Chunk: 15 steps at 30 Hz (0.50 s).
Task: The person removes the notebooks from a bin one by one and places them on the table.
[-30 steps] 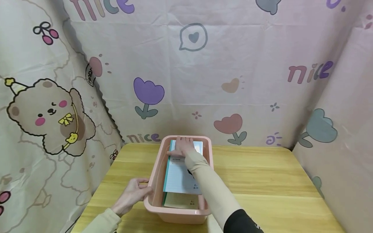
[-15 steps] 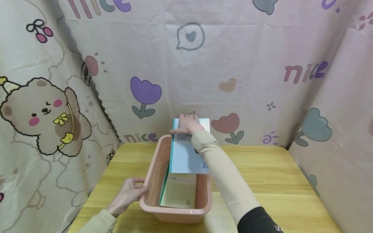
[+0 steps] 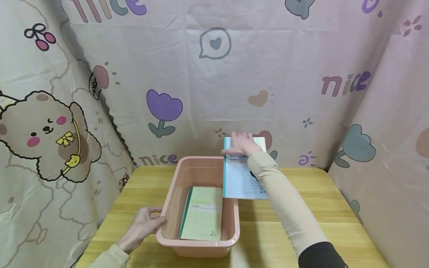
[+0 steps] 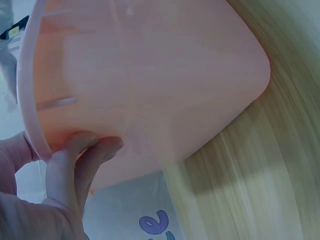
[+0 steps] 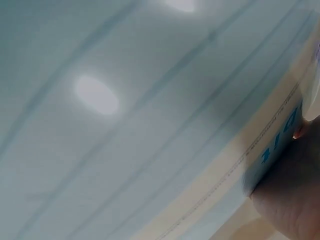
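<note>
A pink plastic basin (image 3: 231, 240) stands on the wooden table. My left hand (image 3: 142, 226) pinches its left rim; in the left wrist view, curled fingers (image 4: 65, 172) press the outer wall below the rim. My right hand (image 3: 244, 144) holds a light-blue notebook (image 3: 238, 182) by its top end, raised over the basin's right rim and partly outside it. The notebook's lined cover (image 5: 150, 130) fills the right wrist view, with the right hand (image 5: 295, 187) at its edge. A pale green notebook (image 3: 202, 219) lies on the basin's floor.
The wooden table (image 3: 311, 212) extends right of the basin and shows a strip on its left. A patterned curtain (image 3: 214, 89) hangs close behind the table's back edge, with more curtain (image 3: 50, 130) along the left side and right side.
My right hand has lifted the light-blue notebook up out of the basin and carried it right, uncovering the green notebook. My left hand keeps hold of the rim.
</note>
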Available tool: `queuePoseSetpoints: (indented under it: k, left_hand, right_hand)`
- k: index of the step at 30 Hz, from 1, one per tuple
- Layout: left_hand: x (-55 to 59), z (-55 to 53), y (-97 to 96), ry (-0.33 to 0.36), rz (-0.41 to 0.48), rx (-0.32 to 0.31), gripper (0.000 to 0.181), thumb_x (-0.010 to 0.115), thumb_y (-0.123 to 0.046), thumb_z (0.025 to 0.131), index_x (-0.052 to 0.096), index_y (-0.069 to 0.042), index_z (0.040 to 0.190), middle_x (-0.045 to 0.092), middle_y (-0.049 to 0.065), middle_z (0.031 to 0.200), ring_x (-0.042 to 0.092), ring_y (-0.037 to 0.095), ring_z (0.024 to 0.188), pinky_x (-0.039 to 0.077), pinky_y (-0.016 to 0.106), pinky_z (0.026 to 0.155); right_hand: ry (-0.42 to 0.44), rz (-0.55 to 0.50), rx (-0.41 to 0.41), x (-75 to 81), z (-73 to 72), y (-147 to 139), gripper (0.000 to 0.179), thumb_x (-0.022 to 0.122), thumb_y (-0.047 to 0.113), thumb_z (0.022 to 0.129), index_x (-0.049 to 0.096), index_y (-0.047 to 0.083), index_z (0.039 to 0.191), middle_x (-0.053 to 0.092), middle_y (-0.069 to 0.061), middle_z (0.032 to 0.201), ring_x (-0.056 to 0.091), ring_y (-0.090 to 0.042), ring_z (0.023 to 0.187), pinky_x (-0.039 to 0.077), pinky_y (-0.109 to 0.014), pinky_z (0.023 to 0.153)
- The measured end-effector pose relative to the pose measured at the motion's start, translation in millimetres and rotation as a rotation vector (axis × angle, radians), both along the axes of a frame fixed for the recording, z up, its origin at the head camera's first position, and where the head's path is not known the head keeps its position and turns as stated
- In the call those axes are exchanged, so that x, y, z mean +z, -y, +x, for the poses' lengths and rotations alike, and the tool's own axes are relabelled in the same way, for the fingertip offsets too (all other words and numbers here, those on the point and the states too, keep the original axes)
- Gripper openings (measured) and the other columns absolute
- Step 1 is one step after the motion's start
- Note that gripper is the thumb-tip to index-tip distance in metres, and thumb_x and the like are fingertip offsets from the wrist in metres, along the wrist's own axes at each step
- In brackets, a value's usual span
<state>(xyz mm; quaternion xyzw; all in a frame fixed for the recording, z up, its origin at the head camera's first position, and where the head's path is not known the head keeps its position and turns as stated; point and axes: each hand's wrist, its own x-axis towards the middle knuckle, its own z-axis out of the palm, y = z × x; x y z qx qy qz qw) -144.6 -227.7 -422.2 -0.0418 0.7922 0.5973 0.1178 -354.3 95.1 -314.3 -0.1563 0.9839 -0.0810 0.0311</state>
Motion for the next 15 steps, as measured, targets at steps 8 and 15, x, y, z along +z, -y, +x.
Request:
queuePoseSetpoints:
  k: [8,15]
  left_hand:
    - [-1.0,-0.6,3.2,0.001,-0.008,-0.003,0.060,0.058,0.000,0.086,0.035,0.028,0.134,0.069,0.037,0.110,0.075,0.030,0.089,0.066,0.033,0.070]
    - [-0.9,0.2,2.5,0.003,-0.029,0.020,0.059,0.058,0.002,0.085,0.036,0.028,0.133,0.068,0.037,0.110,0.075,0.032,0.088,0.066,0.035,0.071]
  right_hand:
    - [-0.014,0.002,-0.031,-31.1,-6.7,-46,0.087,0.061,0.059,0.086,0.042,-0.003,0.143,0.052,-0.027,0.144,0.044,-0.045,0.134,0.032,-0.059,0.115]
    - [-0.047,-0.011,-0.034,-72.6,-6.4,-69,0.077,0.066,0.057,0.082,0.050,-0.003,0.129,0.060,-0.026,0.128,0.052,-0.043,0.123,0.037,-0.059,0.107]
